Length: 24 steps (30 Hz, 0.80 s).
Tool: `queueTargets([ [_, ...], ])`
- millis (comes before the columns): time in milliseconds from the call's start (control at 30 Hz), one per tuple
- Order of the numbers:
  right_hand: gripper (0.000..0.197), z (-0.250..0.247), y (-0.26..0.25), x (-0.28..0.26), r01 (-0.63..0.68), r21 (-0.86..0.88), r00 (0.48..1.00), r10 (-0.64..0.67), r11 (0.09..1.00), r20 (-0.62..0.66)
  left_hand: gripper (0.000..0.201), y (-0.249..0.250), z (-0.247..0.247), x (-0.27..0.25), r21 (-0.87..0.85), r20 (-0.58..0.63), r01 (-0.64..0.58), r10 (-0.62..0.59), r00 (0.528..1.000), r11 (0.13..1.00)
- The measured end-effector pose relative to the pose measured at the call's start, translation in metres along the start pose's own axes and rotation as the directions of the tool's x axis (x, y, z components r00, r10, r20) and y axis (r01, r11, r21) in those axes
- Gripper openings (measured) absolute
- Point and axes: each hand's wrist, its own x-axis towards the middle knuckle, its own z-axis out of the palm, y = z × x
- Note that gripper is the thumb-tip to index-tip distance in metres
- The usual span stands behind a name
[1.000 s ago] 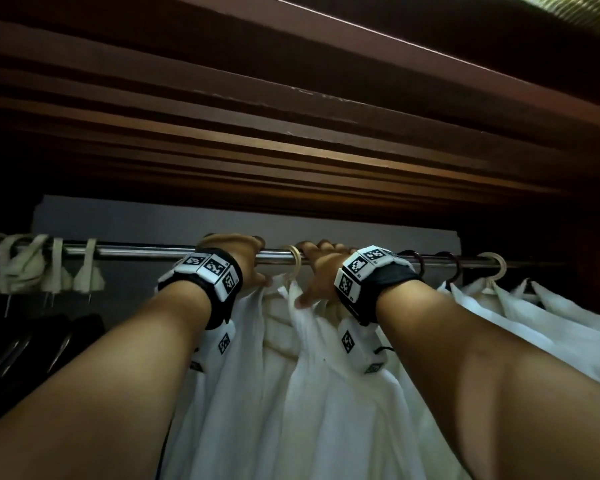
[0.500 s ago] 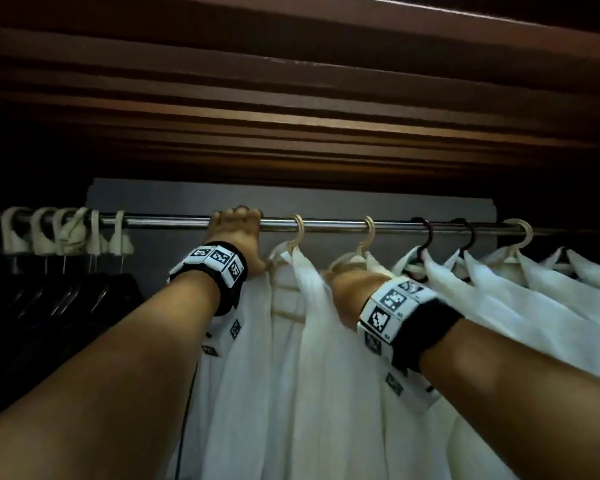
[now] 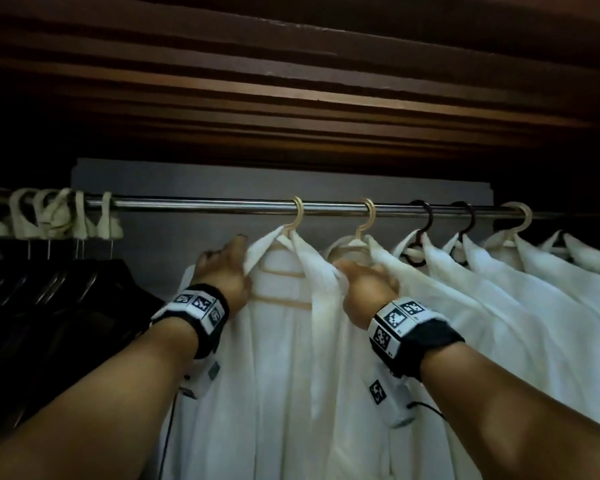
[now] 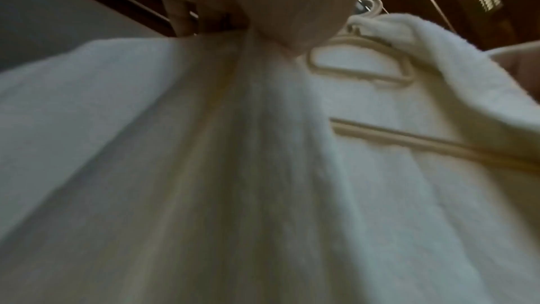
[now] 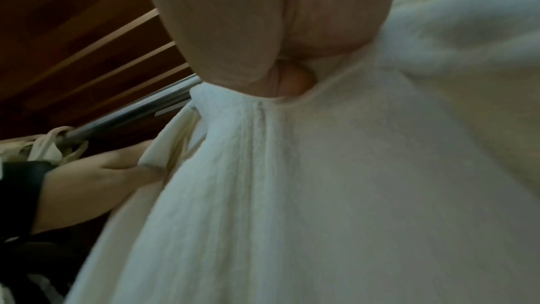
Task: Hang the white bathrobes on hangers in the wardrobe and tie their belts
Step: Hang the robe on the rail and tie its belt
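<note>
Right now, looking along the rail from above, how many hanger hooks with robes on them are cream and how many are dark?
Cream hooks: 3
Dark hooks: 2
Total: 5 robe hooks clearly on the rail; anything further right is too dark to tell.

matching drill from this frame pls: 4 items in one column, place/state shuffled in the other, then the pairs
Items
1. left hand
2. right hand
3. black hangers
4. rail

Places/states
A. bunched at the far left, no robes on them
B. grips the right lapel of the leftmost bathrobe
C. runs across under the wooden slats, carrying the hooks
D. holds that robe's collar on the left

Pairs: 1-D, 2-B, 3-A, 4-C
</note>
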Motion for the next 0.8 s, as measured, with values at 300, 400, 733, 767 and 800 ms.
queueTargets([
  [300, 0.057, 0.019, -0.026, 0.008, -0.025, -0.150, 0.987, 0.000, 0.988, -0.163, 0.058, -0.005, 0.035, -0.003, -0.247, -0.055, 0.060, -0.076, 0.996, 0.967],
  [400, 0.037, 0.021, -0.049, 0.027, -0.067, -0.177, 0.971, 0.024, 0.982, -0.239, 0.062, -0.009, 0.037, -0.002, -0.285, -0.025, 0.066, -0.077, 0.997, 0.956],
  [733, 0.049, 0.024, -0.082, 0.054, -0.090, 0.151, 0.969, 0.121, 0.984, -0.214, 0.076, -0.028, 0.028, -0.013, -0.294, -0.031, 0.084, -0.098, 0.995, 0.952],
  [767, 0.053, 0.018, -0.084, 0.053, -0.103, 0.225, 0.973, 0.144, 0.969, -0.178, 0.073, -0.024, 0.022, -0.012, -0.302, -0.046, 0.092, -0.111, 0.993, 0.949],
  [800, 0.055, 0.012, -0.085, 0.053, -0.119, 0.300, 0.978, 0.164, 0.947, -0.131, 0.071, -0.019, 0.016, -0.007, -0.340, -0.062, 0.086, -0.114, 0.992, 0.936],
])
